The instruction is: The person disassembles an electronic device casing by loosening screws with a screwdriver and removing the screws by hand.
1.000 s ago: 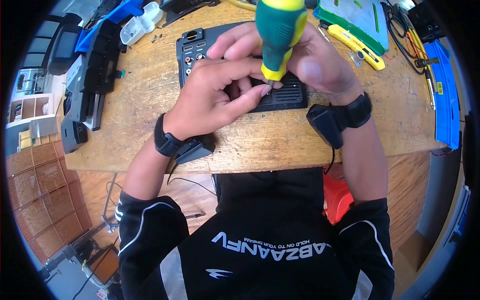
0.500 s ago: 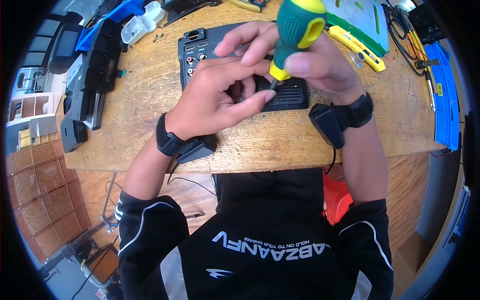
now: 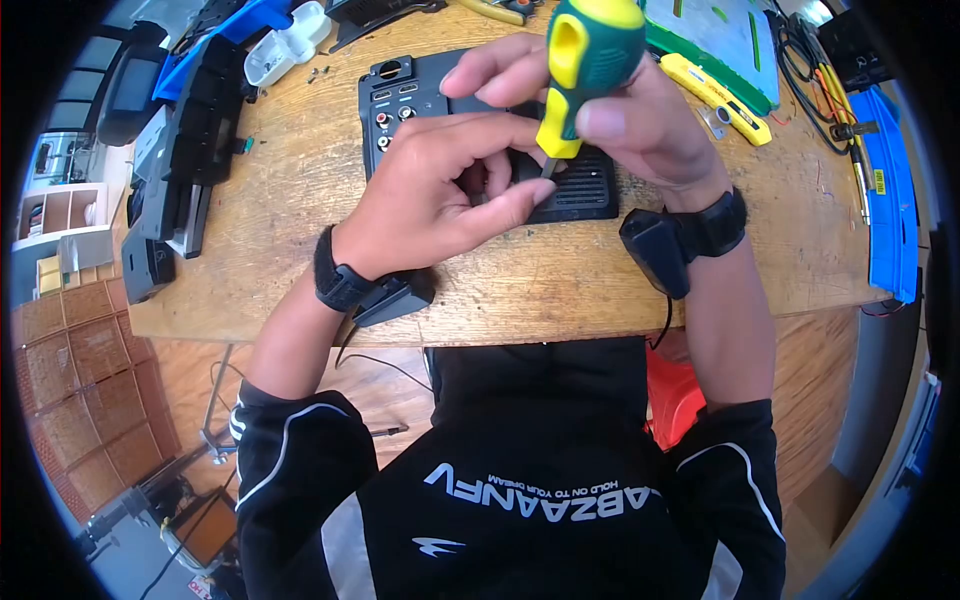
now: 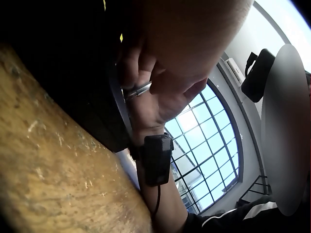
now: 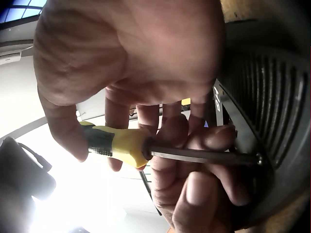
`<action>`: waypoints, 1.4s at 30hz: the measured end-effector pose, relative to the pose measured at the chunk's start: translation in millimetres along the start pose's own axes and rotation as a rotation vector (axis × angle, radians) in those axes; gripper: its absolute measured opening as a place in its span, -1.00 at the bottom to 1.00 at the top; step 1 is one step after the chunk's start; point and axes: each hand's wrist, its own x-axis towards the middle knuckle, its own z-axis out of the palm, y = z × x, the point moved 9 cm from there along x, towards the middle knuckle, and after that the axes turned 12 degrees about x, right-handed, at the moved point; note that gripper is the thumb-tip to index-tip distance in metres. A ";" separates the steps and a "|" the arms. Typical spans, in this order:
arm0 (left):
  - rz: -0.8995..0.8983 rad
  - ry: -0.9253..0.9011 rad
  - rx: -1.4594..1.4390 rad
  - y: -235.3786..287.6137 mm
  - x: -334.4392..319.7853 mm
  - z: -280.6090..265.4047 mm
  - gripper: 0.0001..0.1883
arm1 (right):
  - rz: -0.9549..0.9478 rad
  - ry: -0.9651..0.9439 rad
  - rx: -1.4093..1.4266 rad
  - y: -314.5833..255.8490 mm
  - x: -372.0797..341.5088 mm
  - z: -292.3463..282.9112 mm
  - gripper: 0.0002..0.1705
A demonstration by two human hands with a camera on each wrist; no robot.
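mid-worktop [image 3: 500,290], towards the far side: one device [image 3: 430,78], black, laid flat, sockets at its left side, slots [image 3: 580,188] at its near right corner. with it: one screwdriver [image 3: 605,60], green and yellow, tip down on the device, just beside the slots; at the tip a bright spot [image 5: 260,158], a screw by my judgement, too small to be sure.

my right hand [image 3: 655,130]: grasping the handle, thumb against one side, fingers reaching past it; held high, i judge, so that the handle can turn. my left hand [image 3: 430,190]: curled, pinching the shaft [image 5: 194,155] low down between thumb and fingers, likely to steady the tip. device flat, presumably so the worktop takes the push.

edges: one casing [image 3: 205,120], black, along the left edge; white tray [image 3: 290,45] and loose bits [image 3: 318,75] towards the far left corner; cutter [image 3: 715,98] and green tray [image 3: 745,88] towards the far right; blue bin [image 3: 893,240] at the right edge.

room: bare wood from the device to the near edge, and between casing and left hand; tighter at far right, the cutter lying just beyond my right hand.
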 end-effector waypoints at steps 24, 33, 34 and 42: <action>-0.422 0.483 0.211 -106.0 -23.4 -115.3 -0.79 | -0.286 0.505 0.414 -2.2 -25.2 -68.2 -0.38; -0.689 0.411 0.569 -194.2 -74.8 -166.9 -0.72 | -0.333 0.552 0.635 4.4 -30.1 -85.9 -0.42; -0.627 0.399 0.472 -202.0 -73.6 -160.6 -0.72 | -0.329 0.556 0.636 5.3 -30.6 -87.0 -0.42; -0.581 0.429 0.423 -213.0 -78.5 -163.4 -0.70 | -0.320 0.563 0.617 4.2 -29.3 -85.4 -0.43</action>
